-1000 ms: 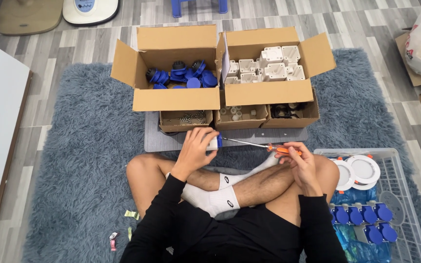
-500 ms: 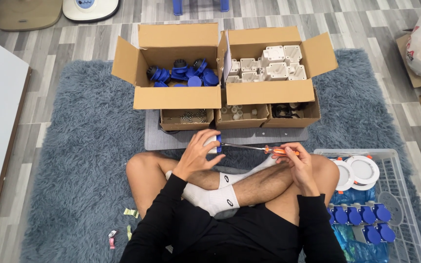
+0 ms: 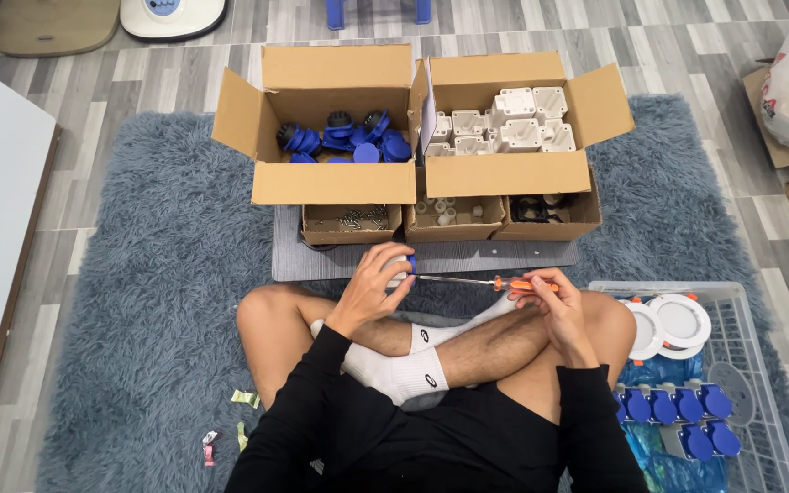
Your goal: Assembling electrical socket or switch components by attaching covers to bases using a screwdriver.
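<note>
I sit cross-legged on a grey-blue rug. My left hand [image 3: 372, 288] grips a small white and blue plastic part [image 3: 404, 266] just above my left knee. My right hand [image 3: 554, 306] holds an orange-handled screwdriver [image 3: 495, 283] lying level, its metal tip pointing left into the part. Both hands hover over my crossed legs, in front of a grey board [image 3: 431, 257].
Two open cardboard boxes stand ahead: the left box [image 3: 331, 183] holds blue parts, the right box [image 3: 513, 173] white parts. Three small trays [image 3: 351, 224] of screws and bits sit before them. A white wire basket [image 3: 741, 402] at my right holds blue and white pieces.
My hands stay in nearly the same place; the screwdriver remains pressed into the part, with only a slight shift of the right hand's fingers on the handle.
</note>
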